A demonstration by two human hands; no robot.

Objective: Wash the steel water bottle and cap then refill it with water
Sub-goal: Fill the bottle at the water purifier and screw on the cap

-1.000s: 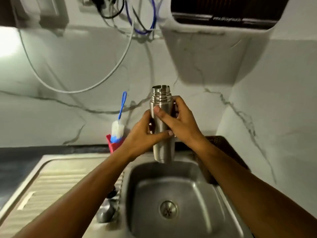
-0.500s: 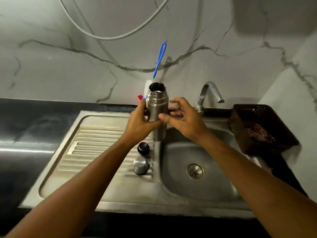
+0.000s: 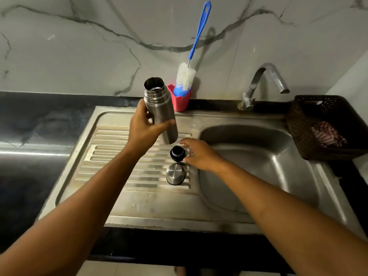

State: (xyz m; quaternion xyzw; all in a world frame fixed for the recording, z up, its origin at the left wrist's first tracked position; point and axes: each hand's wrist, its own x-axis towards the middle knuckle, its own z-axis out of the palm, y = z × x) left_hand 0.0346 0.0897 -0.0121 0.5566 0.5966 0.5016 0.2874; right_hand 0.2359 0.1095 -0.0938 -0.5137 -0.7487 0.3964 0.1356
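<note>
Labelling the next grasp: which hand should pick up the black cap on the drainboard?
Right, likely. The right hand is open, its fingers beside the black cap; the left hand grips the steel bottle.

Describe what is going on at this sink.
A person works at a steel sink. The left hand holds the uncapped steel bottle above the drainboard. The right hand, fingers open, reaches for the black stopper lying there, the steel cap just beside it. No water runs from the tap; the bottle brush stands in its red holder.
</note>
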